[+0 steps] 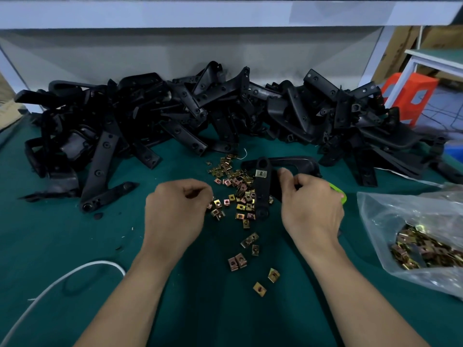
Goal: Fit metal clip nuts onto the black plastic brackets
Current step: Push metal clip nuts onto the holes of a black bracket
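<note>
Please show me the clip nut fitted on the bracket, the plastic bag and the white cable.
fitted clip nut (pixel 261 173), head view, its flat face
plastic bag (pixel 390 211), head view, its clear upper wall
white cable (pixel 105 262), head view, top of its curve

Hands two: left hand (pixel 175 214), right hand (pixel 312 209); one bag (pixel 390 216); one cable (pixel 100 262); brackets (pixel 105 151), clip nuts (pixel 241 194) uncountable.

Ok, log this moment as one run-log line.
left hand: fingertips at loose clip nuts | right hand: grips bracket | fitted nut: one near bracket's far end
</note>
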A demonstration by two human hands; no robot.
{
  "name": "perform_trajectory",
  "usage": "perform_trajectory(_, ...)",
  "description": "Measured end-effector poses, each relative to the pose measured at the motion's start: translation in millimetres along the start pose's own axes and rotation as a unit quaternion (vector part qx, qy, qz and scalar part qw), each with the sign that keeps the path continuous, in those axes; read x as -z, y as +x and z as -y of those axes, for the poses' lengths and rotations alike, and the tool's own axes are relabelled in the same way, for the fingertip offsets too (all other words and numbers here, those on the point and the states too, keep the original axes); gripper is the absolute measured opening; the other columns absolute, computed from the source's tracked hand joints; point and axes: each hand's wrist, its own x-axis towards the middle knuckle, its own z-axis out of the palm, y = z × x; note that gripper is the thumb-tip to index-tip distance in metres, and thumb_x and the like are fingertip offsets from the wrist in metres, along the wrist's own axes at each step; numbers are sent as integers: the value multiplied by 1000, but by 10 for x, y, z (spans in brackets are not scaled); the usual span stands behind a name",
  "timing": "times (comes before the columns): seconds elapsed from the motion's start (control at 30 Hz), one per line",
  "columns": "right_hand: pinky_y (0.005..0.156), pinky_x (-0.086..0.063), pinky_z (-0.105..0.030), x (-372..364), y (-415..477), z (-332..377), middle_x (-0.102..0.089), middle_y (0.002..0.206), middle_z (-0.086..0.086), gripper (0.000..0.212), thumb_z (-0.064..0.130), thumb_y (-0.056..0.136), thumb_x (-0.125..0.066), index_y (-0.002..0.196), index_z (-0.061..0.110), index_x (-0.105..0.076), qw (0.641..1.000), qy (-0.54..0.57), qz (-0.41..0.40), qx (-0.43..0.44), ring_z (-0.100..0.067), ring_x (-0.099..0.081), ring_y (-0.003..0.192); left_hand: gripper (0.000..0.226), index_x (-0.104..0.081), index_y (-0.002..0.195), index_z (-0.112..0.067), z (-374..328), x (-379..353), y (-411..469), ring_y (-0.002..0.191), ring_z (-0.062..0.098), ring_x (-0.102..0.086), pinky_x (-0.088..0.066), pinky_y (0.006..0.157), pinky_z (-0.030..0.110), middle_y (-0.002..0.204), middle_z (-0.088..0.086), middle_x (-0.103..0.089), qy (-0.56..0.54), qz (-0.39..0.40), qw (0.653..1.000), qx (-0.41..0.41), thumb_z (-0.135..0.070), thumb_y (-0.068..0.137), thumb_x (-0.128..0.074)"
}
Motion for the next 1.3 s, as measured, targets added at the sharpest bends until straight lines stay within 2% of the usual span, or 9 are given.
perform_trajectory(0.07, 65, -42, -35, -6, -7, 10, -52, 52, 6, 55, 65, 95, -48, 58, 25, -57, 1000, -1, -5, -5, -8, -41, 56, 23, -79, 88, -41, 12, -9, -30, 84, 2, -69, -46, 75, 18, 78, -29, -72, 114, -21, 992, -49, -21, 84, -68)
perform_trajectory(0.17, 66, -42, -35, -8, 0, 9, -52, 51, 6, 57, 64, 95, -48, 56, 24, -55, 1000, 8, -13, -16, -9, -44, 56, 28, -80, 106, -30, 49, -148, -78, 128, 11, -56, -31, 105, 18, 123, -14, -71, 169, 11, 975, -146, -14, 85, -72)
perform_trajectory(0.3, 65, -42, -35, -10, -1, 11, -51, 50, 7, 56, 64, 95, -49, 56, 24, -56, 1000, 7, -15, -13, -8, -43, 54, 15, -83, 97, -27, 22, -352, -194, 129, 14, -51, -36, 107, 33, 127, -9, -71, 195, 65, 952, -226, -22, 84, -77)
perform_trajectory(0.43, 63, -41, -34, -11, -4, 12, -51, 48, 6, 59, 62, 96, -49, 52, 23, -52, 1000, 6, -9, -1, -12, -46, 53, 12, -82, 95, -31, 45, -394, -160, 132, 11, -46, -31, 107, 29, 132, -11, -68, 201, 87, 954, -205, -26, 84, -78)
perform_trajectory(0.6, 62, -38, -34, -22, -8, 13, -51, 49, 6, 59, 61, 96, -50, 52, 22, -51, 1000, 1, -9, 4, -11, -45, 52, 11, -75, 79, -28, 15, -334, -178, 103, 12, -62, -49, 87, 30, 99, -14, -74, 135, 71, 975, -164, -18, 80, -82)
perform_trajectory(0.7, 64, -38, -35, -21, 0, 10, -52, 50, 5, 60, 62, 96, -49, 51, 22, -51, 1000, 6, -6, -1, -12, -45, 54, 11, -77, 82, -32, -2, -298, -156, 74, -4, -67, -52, 64, 13, 74, -22, -72, 28, 50, 995, -80, -21, 83, -78)
perform_trajectory(0.83, 64, -39, -35, -29, -1, 3, -51, 48, 5, 61, 62, 96, -49, 50, 22, -50, 1000, 6, -9, 5, -14, -46, 54, 21, -80, 91, -39, -21, -242, -120, 72, -9, -67, -45, 57, 4, 75, -29, -72, -97, 41, 994, -18, -19, 84, -78)
perform_trajectory(1.07, 64, -42, -35, -28, 16, -8, -52, 49, 4, 60, 63, 95, -49, 51, 23, -52, 1000, 9, -2, 5, -14, -47, 56, 21, -81, 81, -40, -48, -219, -84, 72, 3, -72, -49, 63, 9, 76, -9, -78, -236, 65, 969, 43, -19, 83, -84)
perform_trajectory(1.3, 61, -40, -34, -24, 13, -7, -48, 43, 7, 63, 62, 95, -50, 48, 20, -48, 1000, 15, -2, 17, -14, -48, 52, 8, -78, 77, -26, -70, -189, -110, 44, 15, -61, -41, 42, 15, 73, 7, -76, -307, 85, 946, 66, -27, 82, -83)
